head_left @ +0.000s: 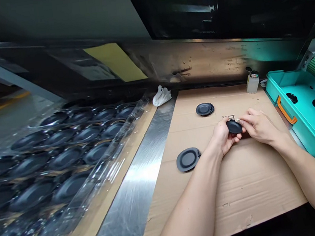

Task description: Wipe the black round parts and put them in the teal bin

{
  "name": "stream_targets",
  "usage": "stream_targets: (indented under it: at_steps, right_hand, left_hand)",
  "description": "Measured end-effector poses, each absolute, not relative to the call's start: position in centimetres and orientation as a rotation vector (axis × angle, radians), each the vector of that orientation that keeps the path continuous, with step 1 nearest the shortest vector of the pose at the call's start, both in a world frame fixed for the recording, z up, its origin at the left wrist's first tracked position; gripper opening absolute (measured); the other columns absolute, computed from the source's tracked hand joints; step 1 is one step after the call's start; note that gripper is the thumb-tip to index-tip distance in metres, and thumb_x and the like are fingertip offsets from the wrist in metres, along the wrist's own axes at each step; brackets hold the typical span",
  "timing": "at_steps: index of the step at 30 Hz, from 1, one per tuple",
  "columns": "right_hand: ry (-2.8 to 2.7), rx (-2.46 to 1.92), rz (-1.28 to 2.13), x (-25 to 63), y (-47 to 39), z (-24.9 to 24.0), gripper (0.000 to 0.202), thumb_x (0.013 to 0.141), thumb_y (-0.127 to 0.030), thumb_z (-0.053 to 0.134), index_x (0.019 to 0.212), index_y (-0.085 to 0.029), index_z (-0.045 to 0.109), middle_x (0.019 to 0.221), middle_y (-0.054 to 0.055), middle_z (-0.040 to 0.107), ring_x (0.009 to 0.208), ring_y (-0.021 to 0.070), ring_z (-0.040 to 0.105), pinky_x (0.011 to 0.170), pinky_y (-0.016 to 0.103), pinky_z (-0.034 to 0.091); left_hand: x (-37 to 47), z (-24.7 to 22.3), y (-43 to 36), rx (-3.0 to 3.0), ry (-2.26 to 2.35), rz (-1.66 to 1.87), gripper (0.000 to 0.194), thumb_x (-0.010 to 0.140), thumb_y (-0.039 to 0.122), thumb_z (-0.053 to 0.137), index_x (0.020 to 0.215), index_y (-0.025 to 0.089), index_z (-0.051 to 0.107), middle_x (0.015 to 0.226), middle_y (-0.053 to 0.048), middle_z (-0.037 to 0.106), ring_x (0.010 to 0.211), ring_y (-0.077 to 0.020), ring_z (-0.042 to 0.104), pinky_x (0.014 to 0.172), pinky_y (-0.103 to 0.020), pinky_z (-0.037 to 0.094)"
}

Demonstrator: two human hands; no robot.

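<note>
Case (234,127), black and compact-like, sits clasped in left hand (223,136), seemingly for steadiness, while right hand (258,125) pinches a small pale piece (238,120) at its rim.

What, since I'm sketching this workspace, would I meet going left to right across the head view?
Clear plastic tray of black pieces, crumpled white wad, nearer black disc, farther black disc, left hand, held black disc, right hand, teal bin.
</note>
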State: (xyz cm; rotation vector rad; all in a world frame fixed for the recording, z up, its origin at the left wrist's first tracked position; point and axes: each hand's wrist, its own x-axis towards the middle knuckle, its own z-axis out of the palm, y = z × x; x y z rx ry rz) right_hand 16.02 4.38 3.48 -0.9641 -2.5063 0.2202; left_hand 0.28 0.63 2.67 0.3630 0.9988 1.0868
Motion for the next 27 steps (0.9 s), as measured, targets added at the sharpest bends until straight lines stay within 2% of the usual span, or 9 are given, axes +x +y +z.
stream_targets:
  at_steps: [6, 11, 27]
  right_hand:
    - [-2.686, -1.029, 0.050, 16.1, 3.8, 4.5, 0.025, 0.103, -0.027, 0.047, 0.096, -0.023, 0.071, 0.095, 0.004, 0.062, 0.093, 0.0194, 0.053, 0.085, 0.033, 0.031]
    - [-2.760, -1.090, -0.090, 15.7, 3.3, 5.1, 0.031, 0.104, -0.028, 0.042, 0.095, -0.019, 0.070, 0.094, 0.007, 0.063, 0.092, 0.0206, 0.054, 0.085, 0.036, 0.027]
    - [-2.829, -1.104, -0.144, 16.1, 3.2, 5.6, 0.024, 0.098, -0.021, 0.048, 0.090, -0.019, 0.070, 0.093, 0.008, 0.064, 0.091, 0.0230, 0.053, 0.082, 0.038, 0.025]
  left_hand:
    - [1.2, 2.6, 0.6, 0.498, 1.120, 1.058, 0.043, 0.100, 0.039, 0.026, 0.092, 0.012, 0.059, 0.051, -0.006, 0.061, 0.032, -0.0137, 0.049, 0.028, -0.020, 0.034]
    - [1.8, 2.0, 0.5, 0.576, 1.234, 1.071, 0.040, 0.100, 0.039, 0.030, 0.083, 0.014, 0.056, 0.050, -0.005, 0.060, 0.032, -0.0146, 0.051, 0.028, -0.022, 0.036]
    - [2.3, 1.9, 0.2, 0.809, 1.329, 0.994, 0.051, 0.100, 0.037, 0.026, 0.068, 0.014, 0.058, 0.053, -0.011, 0.065, 0.030, -0.0137, 0.050, 0.028, -0.022, 0.034]
